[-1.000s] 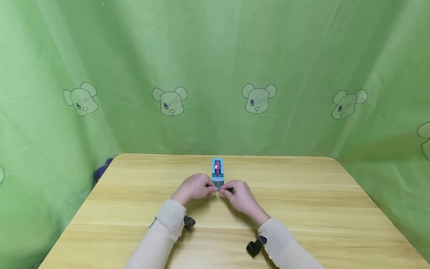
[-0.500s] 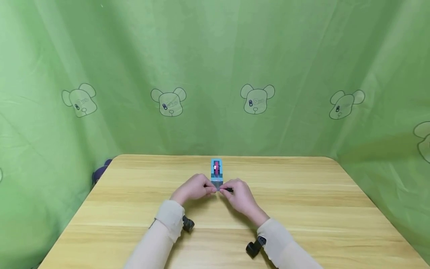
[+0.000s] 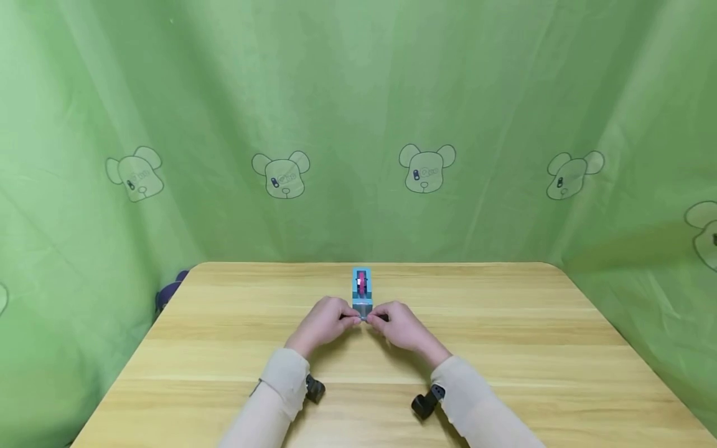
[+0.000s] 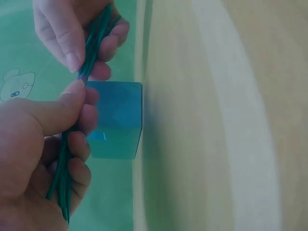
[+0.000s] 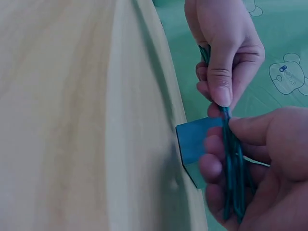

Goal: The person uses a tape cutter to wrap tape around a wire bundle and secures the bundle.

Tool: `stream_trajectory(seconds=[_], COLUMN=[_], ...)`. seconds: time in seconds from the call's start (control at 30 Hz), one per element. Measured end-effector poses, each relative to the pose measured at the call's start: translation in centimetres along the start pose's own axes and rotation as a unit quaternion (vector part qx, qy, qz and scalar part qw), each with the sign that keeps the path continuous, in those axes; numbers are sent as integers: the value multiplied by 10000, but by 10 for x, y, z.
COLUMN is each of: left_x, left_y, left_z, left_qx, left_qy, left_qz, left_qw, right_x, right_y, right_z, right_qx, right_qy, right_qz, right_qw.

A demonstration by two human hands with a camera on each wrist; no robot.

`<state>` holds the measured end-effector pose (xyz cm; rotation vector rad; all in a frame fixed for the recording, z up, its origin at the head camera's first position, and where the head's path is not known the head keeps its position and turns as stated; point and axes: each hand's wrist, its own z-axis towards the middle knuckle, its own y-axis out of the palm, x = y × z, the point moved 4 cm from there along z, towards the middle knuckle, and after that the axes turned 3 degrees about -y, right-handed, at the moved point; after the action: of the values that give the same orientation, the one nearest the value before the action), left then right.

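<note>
My left hand (image 3: 325,322) and right hand (image 3: 399,323) meet fingertip to fingertip at the front of a blue tape dispenser (image 3: 361,297). Between them they hold a folded bundle of thin cable (image 5: 233,166), green in the wrist views and dark in the head view. Its strands run back under the curled fingers of both hands, with a looped end showing in the right wrist view. Each thumb pinches the bundle near its middle, where a greyish band (image 4: 83,77) shows in the left wrist view. The fingers partly hide the strands.
A pink tape roll (image 3: 361,283) sits in the dispenser, which stands near the far edge of the wooden table (image 3: 504,311). A green curtain (image 3: 358,124) with bear heads hangs behind. Something purple (image 3: 168,291) shows beyond the table's left edge.
Both hands stay at the dispenser's front with the cable pinched between them. Less of the dark bundle shows beside the right fingers, and the head view has shifted slightly.
</note>
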<state>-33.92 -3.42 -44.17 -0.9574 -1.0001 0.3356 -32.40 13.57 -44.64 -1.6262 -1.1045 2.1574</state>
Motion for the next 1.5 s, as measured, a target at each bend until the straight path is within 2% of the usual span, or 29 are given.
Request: stream_trajectory(seconds=[0.23,0.5,0.63,0.73,0.87,1.07,1.17,1.33,1.5], left_x=[2,0,-1,-1,-2,-1,-1,1,3], left_y=[-2,-5,-6,-6,-4,-1,1,1,2], left_z=[0,3,4,5,6,6,5,5,6], left_qx=[-11,-578,-895,-988,-806,-299,-121,131,374], left_qy=[-184,-434,-611,-739,-725,-442,-390,-415,-273], left_qz=[62,251,-35,-271,-241,64,198,357,526], left_qw=[9998,9971,9941,9920,9938,9986,9990,9984,9975], right_x=[1,-4,-7,-10,-9,-6,-5,-4,-6], right_y=[2,6,6,5,5,4,3,-1,-5], right_z=[-1,-2,-3,-3,-3,-4,-2,3,7], right_qx=[749,1442,1644,1727,1750,1642,1416,929,507], right_qy=[-179,-645,-755,-779,-644,-513,-459,-128,22], right_qz=[-152,-526,-679,-752,-742,-754,-735,-567,-587], right_qw=[9969,9860,9812,9790,9797,9822,9861,9940,9970])
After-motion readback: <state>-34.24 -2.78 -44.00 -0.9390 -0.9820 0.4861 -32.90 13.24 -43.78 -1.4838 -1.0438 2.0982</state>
